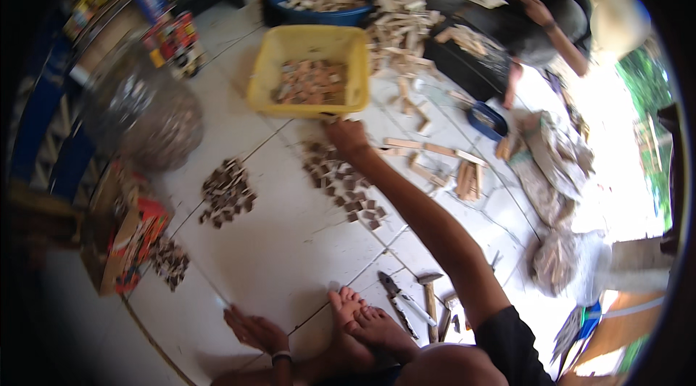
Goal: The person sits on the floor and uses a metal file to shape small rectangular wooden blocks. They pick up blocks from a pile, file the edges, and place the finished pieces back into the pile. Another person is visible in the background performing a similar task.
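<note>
Left to right, a cardboard box is standing on the floor, a clear bag is bulging with indistinct contents, a yellow tub is holding small brownish pieces, a blue basin is holding wood offcuts, and a black box is carrying wood strips.

Around these, a dark chip pile is lying apart; the left hand is extending its fingers near the floor; the right hand is curling its fingers at the tub's near rim, whether pinching it I cannot tell. Its forearm is blocking some floor beyond the hammer.
</note>
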